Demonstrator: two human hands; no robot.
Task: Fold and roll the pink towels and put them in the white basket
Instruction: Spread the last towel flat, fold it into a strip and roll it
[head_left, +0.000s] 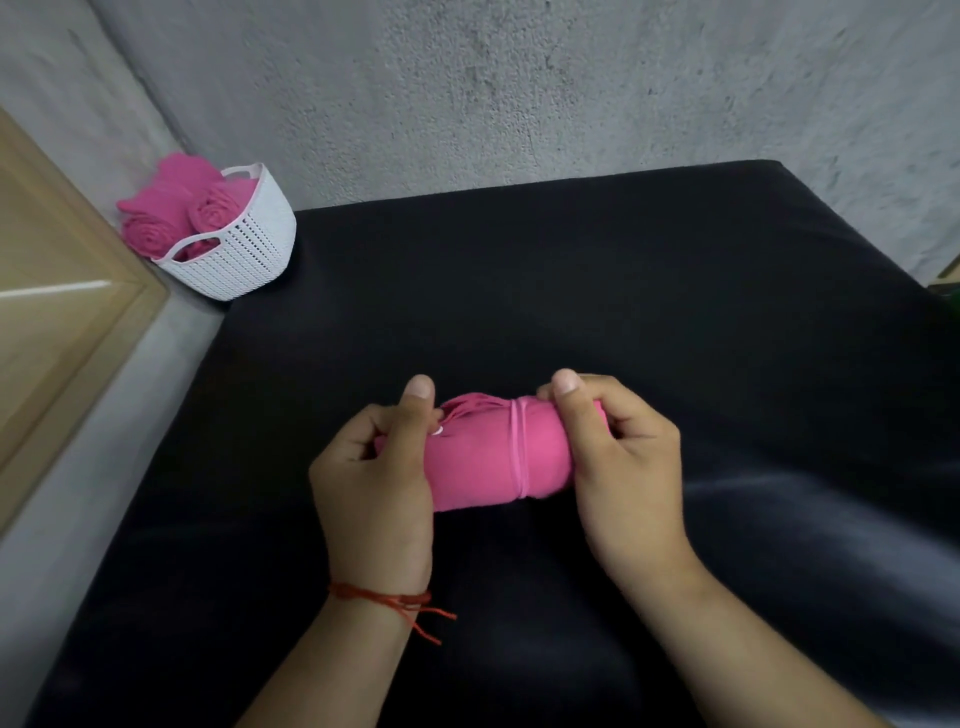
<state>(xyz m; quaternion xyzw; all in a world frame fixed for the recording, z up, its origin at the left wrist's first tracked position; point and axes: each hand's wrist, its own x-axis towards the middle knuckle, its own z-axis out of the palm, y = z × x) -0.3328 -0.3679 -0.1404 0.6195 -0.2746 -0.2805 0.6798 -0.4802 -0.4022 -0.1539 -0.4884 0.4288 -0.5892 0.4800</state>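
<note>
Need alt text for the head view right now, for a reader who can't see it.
The left hand and right hand grip the ends of a rolled pink towel over a black table. Near its far left corner, a white basket holds several rolled towels.

No legible words, brands, numbers or signs anywhere in view. Only a tiny white tag (438, 430) on the rolled pink towel (483, 457), too small and blurred to read.
</note>
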